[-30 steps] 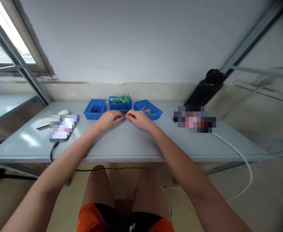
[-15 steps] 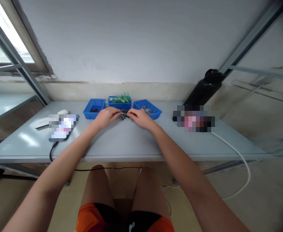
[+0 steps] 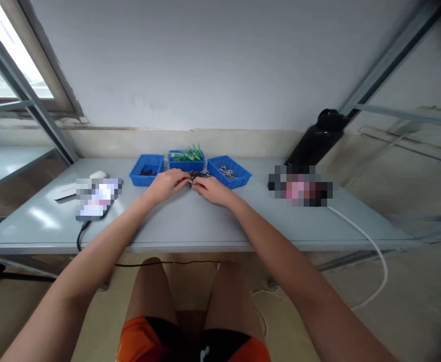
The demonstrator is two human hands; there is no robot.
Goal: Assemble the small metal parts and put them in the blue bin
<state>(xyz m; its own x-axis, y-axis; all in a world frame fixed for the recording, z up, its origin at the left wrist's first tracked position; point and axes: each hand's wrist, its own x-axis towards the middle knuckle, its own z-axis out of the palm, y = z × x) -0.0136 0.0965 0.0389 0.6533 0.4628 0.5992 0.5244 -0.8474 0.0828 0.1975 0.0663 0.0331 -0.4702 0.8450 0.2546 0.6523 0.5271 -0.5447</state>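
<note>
A pile of small dark and silvery parts (image 3: pixel 201 174) lies on the table in front of the middle bin. My left hand (image 3: pixel 169 183) is at the pile's left side, its fingertips pinched together; what they hold is too small to make out. Close beside it, my right hand (image 3: pixel 212 190) is closed in a pinch at the pile's near edge, and its contents cannot be made out. Behind the hands stand a blue bin with dark small parts (image 3: pixel 147 172), a blue bin with green strips (image 3: pixel 186 155) and a blue bin with silvery pins (image 3: pixel 228 172).
A phone (image 3: pixel 99 198) with a black cable lies on the left of the table (image 3: pixel 190 226), near a white case (image 3: pixel 99 175). On the right, a black bottle (image 3: pixel 316 138) leans by the frame, with a blurred-out device (image 3: pixel 301 186) and white cable (image 3: pixel 359 234) before it.
My right hand has shifted left and a little nearer to me, closer to my left fingertips. More of the pile shows behind it. My left hand has barely moved.
</note>
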